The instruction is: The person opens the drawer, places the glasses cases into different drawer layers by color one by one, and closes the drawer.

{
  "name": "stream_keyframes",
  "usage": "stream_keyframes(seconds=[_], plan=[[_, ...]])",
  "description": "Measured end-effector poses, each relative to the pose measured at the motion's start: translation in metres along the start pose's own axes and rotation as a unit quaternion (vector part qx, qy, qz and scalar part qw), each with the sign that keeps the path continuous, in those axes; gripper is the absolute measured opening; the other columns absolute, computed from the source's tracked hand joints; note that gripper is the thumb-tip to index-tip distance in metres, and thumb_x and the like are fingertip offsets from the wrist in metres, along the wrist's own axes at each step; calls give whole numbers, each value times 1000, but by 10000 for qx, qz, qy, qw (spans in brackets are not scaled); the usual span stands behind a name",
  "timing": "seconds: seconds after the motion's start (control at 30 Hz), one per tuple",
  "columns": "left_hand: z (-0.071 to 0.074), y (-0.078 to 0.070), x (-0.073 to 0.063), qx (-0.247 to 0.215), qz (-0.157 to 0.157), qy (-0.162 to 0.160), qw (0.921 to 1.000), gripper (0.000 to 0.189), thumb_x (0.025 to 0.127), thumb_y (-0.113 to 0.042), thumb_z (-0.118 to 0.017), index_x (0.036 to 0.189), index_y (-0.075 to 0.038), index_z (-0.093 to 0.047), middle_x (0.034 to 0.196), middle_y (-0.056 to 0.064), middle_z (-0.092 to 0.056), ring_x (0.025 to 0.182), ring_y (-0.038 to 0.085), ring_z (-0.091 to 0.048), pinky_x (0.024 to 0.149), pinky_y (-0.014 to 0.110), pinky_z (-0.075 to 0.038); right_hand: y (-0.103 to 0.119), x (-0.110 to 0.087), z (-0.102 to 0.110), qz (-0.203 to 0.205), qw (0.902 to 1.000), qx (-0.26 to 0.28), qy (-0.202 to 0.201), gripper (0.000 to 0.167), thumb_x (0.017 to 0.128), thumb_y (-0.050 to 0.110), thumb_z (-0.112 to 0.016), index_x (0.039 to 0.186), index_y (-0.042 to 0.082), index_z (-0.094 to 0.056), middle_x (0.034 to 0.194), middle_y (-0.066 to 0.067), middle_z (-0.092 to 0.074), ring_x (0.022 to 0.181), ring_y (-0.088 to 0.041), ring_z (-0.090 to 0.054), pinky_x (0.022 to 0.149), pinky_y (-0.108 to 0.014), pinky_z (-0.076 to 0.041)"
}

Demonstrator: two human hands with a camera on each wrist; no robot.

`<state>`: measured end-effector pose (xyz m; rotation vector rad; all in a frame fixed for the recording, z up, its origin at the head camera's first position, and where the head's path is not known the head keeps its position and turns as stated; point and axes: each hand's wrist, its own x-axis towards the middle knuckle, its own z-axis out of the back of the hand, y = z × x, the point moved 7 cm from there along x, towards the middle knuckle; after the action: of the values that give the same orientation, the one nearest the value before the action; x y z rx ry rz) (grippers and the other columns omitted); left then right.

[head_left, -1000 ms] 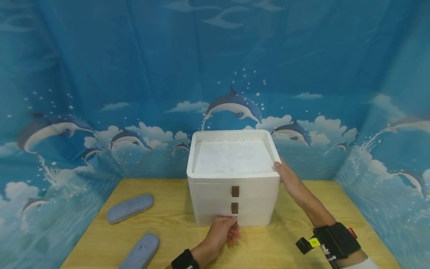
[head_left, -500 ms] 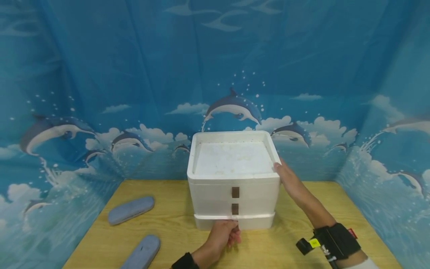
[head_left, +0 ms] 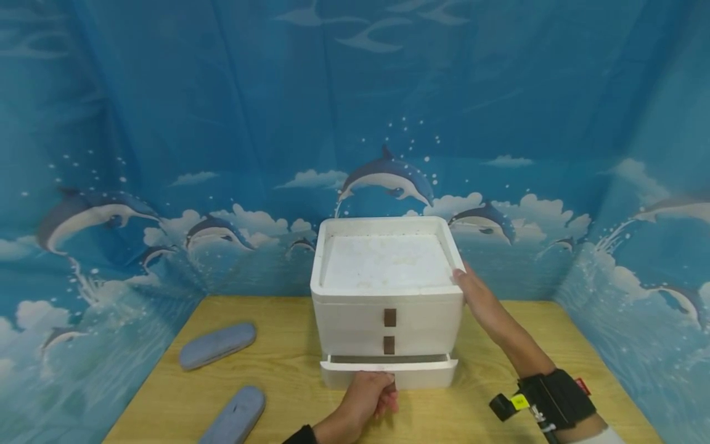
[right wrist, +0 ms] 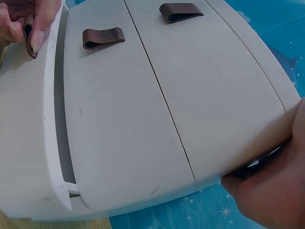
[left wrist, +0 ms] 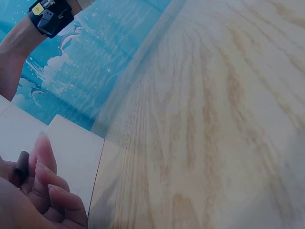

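A white desktop storage box with three stacked drawers stands on the wooden table. Its bottom drawer is pulled out a little, leaving a narrow gap along its top. My left hand pinches that drawer's brown leather pull tab between thumb and finger; the other fingers curl below it in the left wrist view. At the upper right side, my right hand grips the box, its fingertips at the rim. The two upper drawers, each with a brown tab, are closed.
Two grey-blue oblong cases, a farther case and a nearer case, lie on the table left of the box. A blue dolphin-print curtain surrounds the table at the back and sides.
The bottom drawer has slid out toward me, from closed to partly open, with my left hand drawing back on its tab. My right hand stays on the box's side.
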<state>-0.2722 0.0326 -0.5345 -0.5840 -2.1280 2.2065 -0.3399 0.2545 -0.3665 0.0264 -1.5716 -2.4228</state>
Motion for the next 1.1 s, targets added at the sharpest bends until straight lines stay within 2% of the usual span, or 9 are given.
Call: stream_keyframes(seconds=[0.2,0.33,0.47,0.7,0.8,0.97,1.1], plan=[[1,2,-3,47,-43,59,10000,29,96,-20,-58,72,-6,-67,55,-5,-64,46,4,-47,44,17,-34,0,0,-1,1,10000,-5,-13,66,113,50,-17,167,22,8,176,-14,11,160,-48,6,118,-83,-6],[0,3,-7,41,-142,104,9998,30,96,-18,-59,76,1,-70,56,-4,-66,44,4,-47,43,17,-35,1,0,0,5,10000,-19,-10,67,113,50,-17,167,21,8,175,-15,10,160,-49,5,118,-82,-7],[-2,2,-12,63,-101,152,9998,31,97,-19,-59,81,6,-71,57,-3,-67,44,4,-47,43,16,-36,1,0,1,2,10000,-49,-9,67,112,51,-16,167,22,9,175,-15,10,160,-49,4,118,-82,-10],[-3,4,-20,169,-36,267,9995,36,93,-17,-59,80,14,-71,52,-4,-65,42,4,-45,42,16,-36,2,0,1,107,9999,73,5,66,113,50,-18,167,23,8,176,-14,10,160,-48,5,117,-83,-10],[-4,8,-24,210,99,278,9993,35,93,-18,-59,77,11,-72,51,-6,-63,42,5,-45,42,17,-36,2,0,0,129,9998,143,31,66,113,49,-18,167,23,8,176,-14,9,160,-48,5,117,-83,-11],[-7,11,-31,36,282,464,9985,33,97,-18,-58,71,-1,-70,50,-7,-60,44,4,-45,44,16,-37,2,0,-1,119,9997,189,49,66,113,49,-18,167,21,8,176,-14,11,160,-47,6,117,-82,-10],[-8,13,-36,-120,298,516,9981,34,98,-18,-58,70,-4,-69,51,-7,-59,45,3,-45,46,16,-37,1,0,-1,131,9997,195,52,67,113,48,-19,167,19,8,175,-15,11,160,-47,5,118,-81,-13]])
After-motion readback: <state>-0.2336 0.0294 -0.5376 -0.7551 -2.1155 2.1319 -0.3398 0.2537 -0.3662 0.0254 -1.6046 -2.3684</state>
